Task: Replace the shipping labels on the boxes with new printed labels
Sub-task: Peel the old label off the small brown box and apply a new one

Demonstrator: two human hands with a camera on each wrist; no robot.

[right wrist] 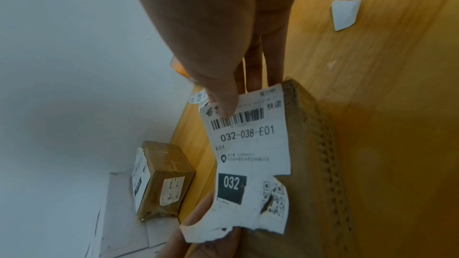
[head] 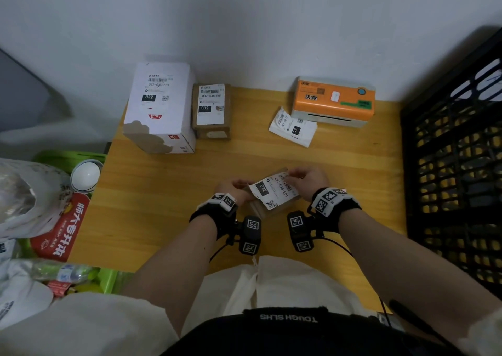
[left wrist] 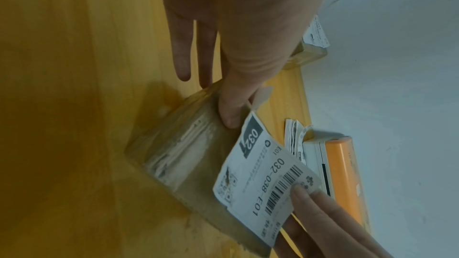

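Note:
A small brown box (head: 260,209) lies on the wooden table (head: 168,198) in front of me. Its old shipping label (head: 273,191), printed 032-038-E01, is torn along the bottom edge and lifted off most of the box. My right hand (head: 294,175) pinches the label's barcode end (right wrist: 248,119) between thumb and fingers. My left hand (head: 239,188) holds the box (left wrist: 188,154), its thumb (left wrist: 231,117) pressing the top beside the label's lower corner. In the right wrist view the label (right wrist: 250,154) curls away from the cardboard (right wrist: 318,164).
At the back stand a white box (head: 159,105) and a brown box (head: 212,108), both labelled. An orange label printer (head: 334,100) sits back right with a stack of printed labels (head: 293,127). A black crate (head: 456,165) stands right, a green bin (head: 68,160) left. A paper scrap (right wrist: 345,13) lies on the table.

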